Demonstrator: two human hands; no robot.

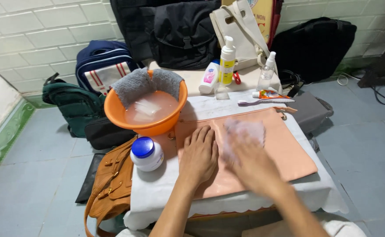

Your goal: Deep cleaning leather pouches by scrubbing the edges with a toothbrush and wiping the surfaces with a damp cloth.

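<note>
Left hand (199, 153) flat, fingers spread, pinning pink pouch (262, 153); right hand (249, 153) blurred, grips pale wipe (245, 131), long axis rightward.

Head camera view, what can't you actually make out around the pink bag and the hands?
- Right hand: motion-blurred; the pale thing under it on the pink bag can't be identified.
- Orange basin: cloudy water hides what lies in it.
- Brown handbag: its lower part is cut off by the bottom edge.
- Left hand: hides the bag beneath it.
</note>
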